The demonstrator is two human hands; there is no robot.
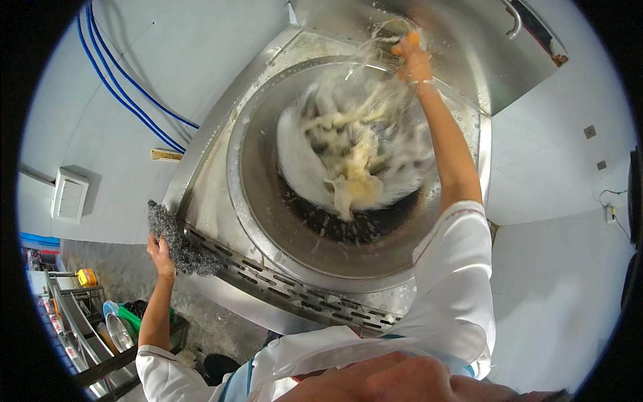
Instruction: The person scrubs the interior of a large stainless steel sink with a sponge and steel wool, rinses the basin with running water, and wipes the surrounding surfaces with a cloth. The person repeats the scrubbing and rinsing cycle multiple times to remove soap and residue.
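Observation:
My left hand (162, 257) grips a dark grey, shaggy cloth (182, 243) at the left front corner of the steel stove. Part of the cloth rests over the slotted grate (281, 289). Reaching over the far rim of a large steel wok (261, 221), my right hand (416, 64) is closed around an orange object (413, 40), too blurred to name exactly. Pale liquid (359, 145) splashes and swirls in the wok, with a dark patch of the bowl showing below it. Splashes also hang in the air near the right hand.
A steel backsplash (452, 55) stands behind the wok, with a curved metal pipe (515, 22) at its top. Blue cables (135, 105) run down the left wall. At the lower left, a metal rack (75, 321) and a steel basin (120, 332) stand over the floor.

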